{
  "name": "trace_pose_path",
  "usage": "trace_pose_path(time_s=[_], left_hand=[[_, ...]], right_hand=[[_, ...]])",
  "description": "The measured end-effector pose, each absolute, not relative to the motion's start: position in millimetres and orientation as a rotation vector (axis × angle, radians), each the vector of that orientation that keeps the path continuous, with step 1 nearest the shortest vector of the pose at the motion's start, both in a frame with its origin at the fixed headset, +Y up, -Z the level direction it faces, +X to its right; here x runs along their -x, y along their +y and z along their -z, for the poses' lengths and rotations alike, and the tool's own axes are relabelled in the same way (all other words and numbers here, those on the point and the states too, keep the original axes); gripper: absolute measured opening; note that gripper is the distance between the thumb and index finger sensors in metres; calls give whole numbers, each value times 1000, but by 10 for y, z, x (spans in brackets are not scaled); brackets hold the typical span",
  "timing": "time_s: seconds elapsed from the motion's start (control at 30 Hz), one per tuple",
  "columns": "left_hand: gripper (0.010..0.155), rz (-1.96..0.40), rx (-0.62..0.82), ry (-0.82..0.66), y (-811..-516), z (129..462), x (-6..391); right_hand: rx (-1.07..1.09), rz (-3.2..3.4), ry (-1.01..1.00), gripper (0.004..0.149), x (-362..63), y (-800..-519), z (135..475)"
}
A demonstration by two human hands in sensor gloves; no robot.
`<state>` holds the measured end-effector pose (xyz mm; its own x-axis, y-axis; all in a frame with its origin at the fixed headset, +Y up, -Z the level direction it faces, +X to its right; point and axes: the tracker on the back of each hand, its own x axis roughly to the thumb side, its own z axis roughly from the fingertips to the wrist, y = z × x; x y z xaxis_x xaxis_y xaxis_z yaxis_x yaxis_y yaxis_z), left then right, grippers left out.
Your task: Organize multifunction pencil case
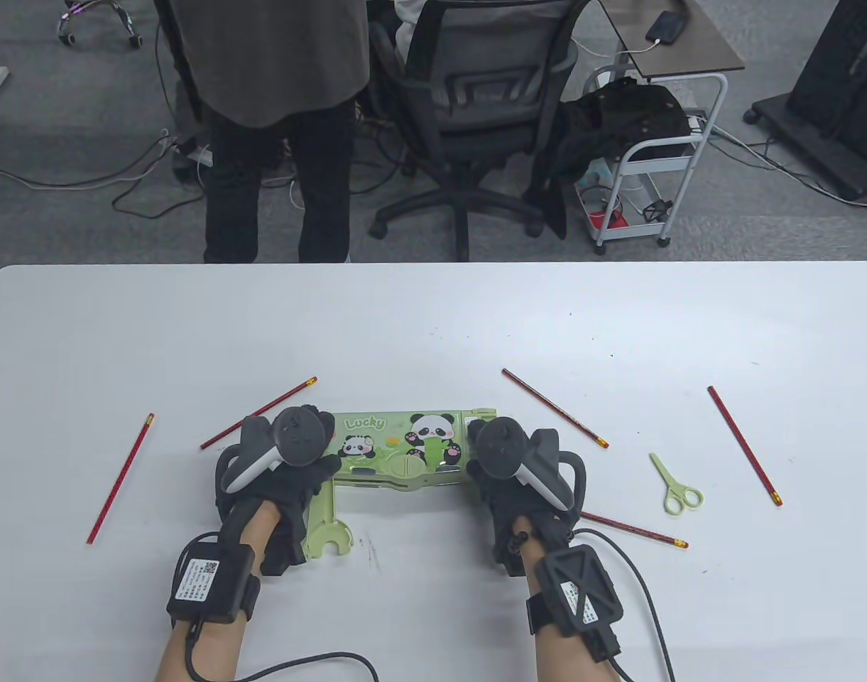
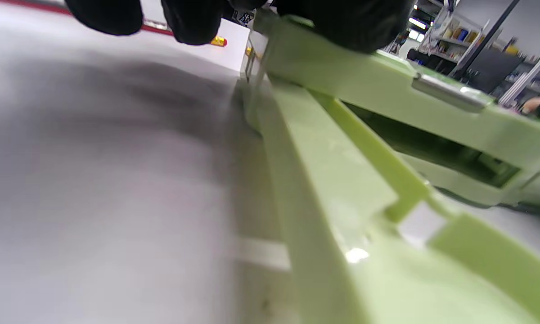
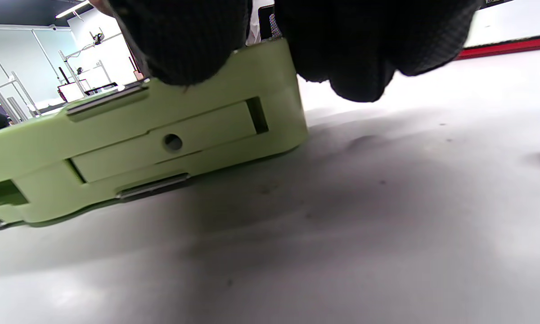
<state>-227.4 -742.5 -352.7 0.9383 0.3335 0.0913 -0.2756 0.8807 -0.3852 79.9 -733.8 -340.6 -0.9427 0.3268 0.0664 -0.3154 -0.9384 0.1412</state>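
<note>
Lying flat near the middle of the white counter (image 1: pixel 433 320), the green panda pencil case (image 1: pixel 397 444) has a left hand (image 1: pixel 284 462) gripping its left end and a right hand (image 1: pixel 511 469) gripping its right end, fingers curled over the edges. A green side panel (image 1: pixel 325 522) juts toward the near edge beside the left hand. Red pencils lie scattered: two left (image 1: pixel 121 478) (image 1: pixel 258 413), two right (image 1: pixel 554 407) (image 1: pixel 744 445), one near the right wrist (image 1: pixel 635 530). Small green scissors (image 1: pixel 676 486) rest right. Beyond the counter stand a person (image 1: pixel 277 142), an office chair (image 1: pixel 476 106) and a cart (image 1: pixel 653 156).

pencil case (image 1: pixel 397 444): glossy green plastic | table (image 1: pixel 433 320): smooth matt white | gloves (image 3: pixel 342 45): black knit cloth
</note>
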Motion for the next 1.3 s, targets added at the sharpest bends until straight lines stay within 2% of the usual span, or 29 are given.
trace_pose_path(time_s=[0.37,0.67,0.8,0.9,1.07,1.2,1.3], left_hand=[[64,-326,332,-192,-7469,3474,2324],[64,-237,303,-202,-7440,3459,2289],[64,-258,312,-206,-7440,3469,2302],[64,-269,325,-210,-7437,3483,2317],[64,-291,350,-208,-7432,3501,2335],[65,-306,385,-216,-7427,3522,2350],[65,-309,389,-216,-7421,3526,2351]], right_hand=[[-127,-2799,167,63,-811,-7336,3402],[-182,-2902,163,65,-758,-7312,3368],[-178,-2942,128,67,-836,-7205,3363],[-108,-2964,107,68,-1030,-7026,3333],[170,-3193,221,69,-1758,-6722,3297],[410,-3200,440,70,-2393,-6829,3220],[462,-3201,555,72,-2629,-7005,3169]])
